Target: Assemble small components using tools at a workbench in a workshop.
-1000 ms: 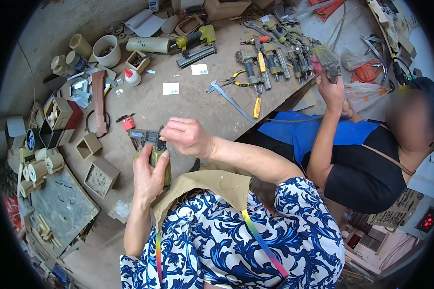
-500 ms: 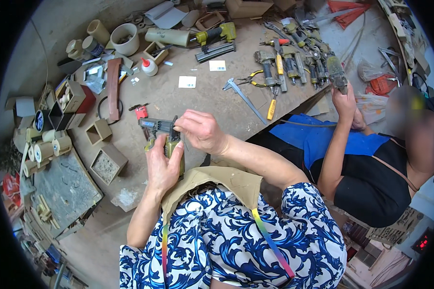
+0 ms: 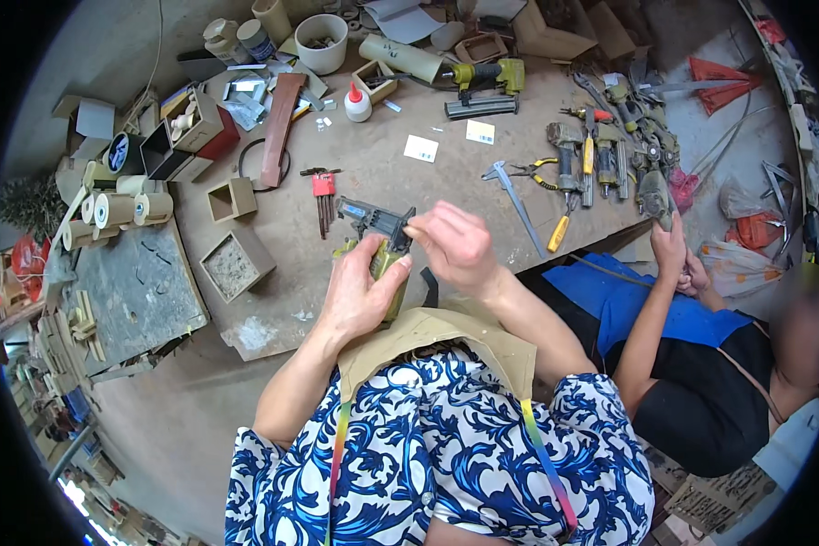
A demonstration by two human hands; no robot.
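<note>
My left hand (image 3: 362, 289) is wrapped round the yellow-green body of a nail gun (image 3: 389, 284), held upright just above the bench. Its dark magazine (image 3: 366, 217) runs across the top, pointing left. At the magazine's right end, the thumb and fingers of my right hand (image 3: 457, 247) are pinched together against a dark metal part. Whatever lies between those fingertips is hidden. Left of the nail gun, a red hex key set (image 3: 323, 187) rests on the bench with several keys folded out.
A second nail gun (image 3: 487, 77), a caliper (image 3: 517, 205), pliers (image 3: 535, 171) and a yellow-handled screwdriver (image 3: 560, 232) lie on the bench (image 3: 464, 187). Small wooden boxes (image 3: 237, 264) stand at left. At right a co-worker (image 3: 682, 341) holds a dusty power tool (image 3: 653, 196).
The whole view has shifted, so the bench things appear farther right. The hex key set now shows fully. Both my hands stay at the nail gun, the right one still pinched at the magazine's end.
</note>
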